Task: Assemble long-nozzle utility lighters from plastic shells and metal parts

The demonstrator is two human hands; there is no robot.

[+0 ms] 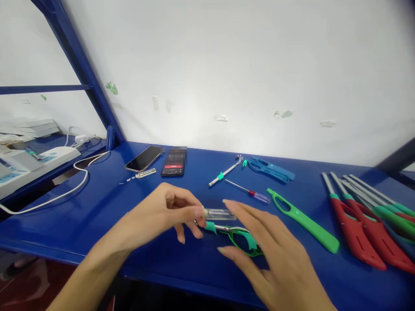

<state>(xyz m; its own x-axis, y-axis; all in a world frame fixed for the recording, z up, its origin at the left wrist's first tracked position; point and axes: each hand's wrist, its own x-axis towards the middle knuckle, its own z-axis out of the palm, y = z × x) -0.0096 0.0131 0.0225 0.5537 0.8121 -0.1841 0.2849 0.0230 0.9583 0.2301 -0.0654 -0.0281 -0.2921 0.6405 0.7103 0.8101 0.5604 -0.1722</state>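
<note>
Between thumb and fingers, my left hand pinches one end of a small clear plastic piece. My right hand has its thumb and fingers spread around the other end; a fingertip is at or very near the clear piece, and no grip shows. Below them lies a green open casing with a metal tube and teal part, partly hidden by my hands. A screwdriver with a clear and red handle and a green shell half lie to the right.
Red-handled lighters lie at the right. Farther back are blue shell pieces, a metal rod with wires, two phones and another clear piece. A white cable and power strip are left.
</note>
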